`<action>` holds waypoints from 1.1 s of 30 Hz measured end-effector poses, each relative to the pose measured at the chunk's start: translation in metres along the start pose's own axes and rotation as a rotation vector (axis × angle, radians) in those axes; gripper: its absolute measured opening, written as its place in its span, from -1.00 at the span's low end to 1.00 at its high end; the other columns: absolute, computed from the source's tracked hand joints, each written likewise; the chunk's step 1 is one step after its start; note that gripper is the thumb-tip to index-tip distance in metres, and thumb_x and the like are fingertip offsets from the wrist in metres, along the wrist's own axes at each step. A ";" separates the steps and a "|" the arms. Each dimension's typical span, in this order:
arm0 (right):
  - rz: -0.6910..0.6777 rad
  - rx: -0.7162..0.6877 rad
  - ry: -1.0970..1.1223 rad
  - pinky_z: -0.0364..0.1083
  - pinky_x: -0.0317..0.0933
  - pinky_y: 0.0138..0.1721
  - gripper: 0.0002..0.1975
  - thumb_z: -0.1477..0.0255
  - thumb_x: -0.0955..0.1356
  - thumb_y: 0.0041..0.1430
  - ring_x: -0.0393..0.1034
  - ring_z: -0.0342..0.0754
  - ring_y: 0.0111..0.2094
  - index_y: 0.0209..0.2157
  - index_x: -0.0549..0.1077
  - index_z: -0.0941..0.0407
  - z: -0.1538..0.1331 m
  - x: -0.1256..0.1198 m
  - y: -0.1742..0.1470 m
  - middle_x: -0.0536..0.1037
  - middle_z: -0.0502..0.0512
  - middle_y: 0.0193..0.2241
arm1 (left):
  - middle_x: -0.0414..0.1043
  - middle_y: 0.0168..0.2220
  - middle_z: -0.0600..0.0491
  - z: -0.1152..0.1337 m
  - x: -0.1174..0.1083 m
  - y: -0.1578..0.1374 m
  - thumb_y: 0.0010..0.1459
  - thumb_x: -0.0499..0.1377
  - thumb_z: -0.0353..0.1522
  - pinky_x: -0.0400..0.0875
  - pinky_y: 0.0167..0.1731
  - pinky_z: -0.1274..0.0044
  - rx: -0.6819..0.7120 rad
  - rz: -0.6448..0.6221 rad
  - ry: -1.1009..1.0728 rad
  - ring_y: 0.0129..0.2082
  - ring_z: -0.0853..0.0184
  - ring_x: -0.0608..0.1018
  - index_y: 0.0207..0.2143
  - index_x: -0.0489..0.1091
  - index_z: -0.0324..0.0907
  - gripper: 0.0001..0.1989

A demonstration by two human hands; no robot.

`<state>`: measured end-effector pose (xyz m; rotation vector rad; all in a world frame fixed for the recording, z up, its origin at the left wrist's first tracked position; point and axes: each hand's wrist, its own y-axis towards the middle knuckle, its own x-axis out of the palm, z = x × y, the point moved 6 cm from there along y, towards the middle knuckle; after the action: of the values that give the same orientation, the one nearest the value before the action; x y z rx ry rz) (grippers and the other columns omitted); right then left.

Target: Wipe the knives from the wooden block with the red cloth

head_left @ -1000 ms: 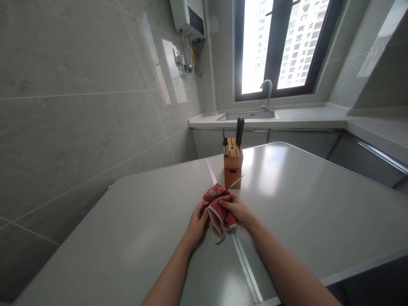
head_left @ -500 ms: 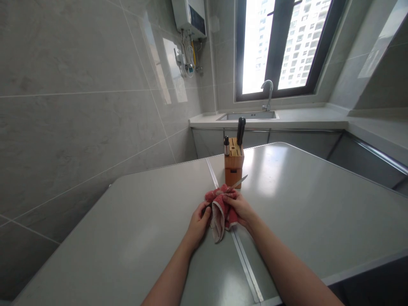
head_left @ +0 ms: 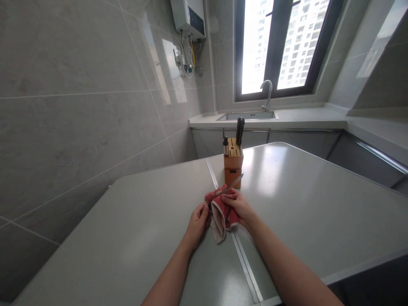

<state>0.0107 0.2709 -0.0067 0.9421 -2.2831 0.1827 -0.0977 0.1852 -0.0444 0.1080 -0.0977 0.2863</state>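
Note:
My left hand (head_left: 198, 222) is closed around the dark handle of a knife (head_left: 235, 182), whose blade points up and to the right. A red and white cloth (head_left: 219, 214) is bunched about the blade's lower part and hangs toward the table. My right hand (head_left: 239, 207) grips the cloth from the right, thumb on top; its other fingers are mostly hidden. Just beyond the blade stands a wooden knife block (head_left: 233, 161). Two dark-handled tools stick up from it, a large black handle (head_left: 240, 131) and a shorter one (head_left: 225, 145) with a silvery part.
A pale table (head_left: 153, 212) with a metal seam strip (head_left: 245, 263) lies under my hands. Behind it run a white counter (head_left: 306, 114), a sink (head_left: 248, 115) and a faucet (head_left: 269, 93) below a window. A tiled wall (head_left: 79, 127) borders the left.
The knife has shifted slightly down and left with my left hand, and more of its blade shows above the cloth. My right hand and the cloth stay almost in place.

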 end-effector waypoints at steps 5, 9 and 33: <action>-0.015 0.017 0.009 -0.17 0.33 -0.26 -0.69 0.48 0.51 -0.20 0.48 -0.12 -0.35 -0.32 0.46 0.12 0.000 0.002 -0.001 0.59 0.01 -0.38 | 0.08 -0.59 0.21 0.000 0.001 0.000 0.14 0.03 -0.07 0.02 -0.61 0.66 -0.017 0.006 -0.024 -0.61 0.50 0.12 -0.37 0.25 -0.21 -0.64; 0.007 0.056 0.023 -0.15 0.35 -0.26 -0.69 0.47 0.51 -0.20 0.49 -0.09 -0.35 -0.33 0.45 0.13 0.003 0.002 -0.003 0.59 0.01 -0.40 | 0.28 -0.44 0.11 0.007 0.002 -0.001 0.10 0.09 -0.09 0.20 -0.47 0.64 0.009 0.031 0.001 -0.47 0.43 0.29 -0.30 0.31 -0.22 -0.65; -0.029 0.083 0.014 -0.16 0.33 -0.25 -0.71 0.42 0.50 -0.17 0.48 -0.10 -0.33 -0.32 0.46 0.10 0.007 0.001 -0.002 0.58 0.00 -0.39 | -0.13 -0.66 0.29 -0.003 0.004 0.000 0.07 0.06 0.00 -0.22 -0.70 0.67 -0.092 -0.017 -0.211 -0.70 0.58 -0.09 -0.36 0.24 -0.23 -0.56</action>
<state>0.0077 0.2665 -0.0111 1.0126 -2.2632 0.2729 -0.0940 0.1863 -0.0472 0.0468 -0.3190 0.2525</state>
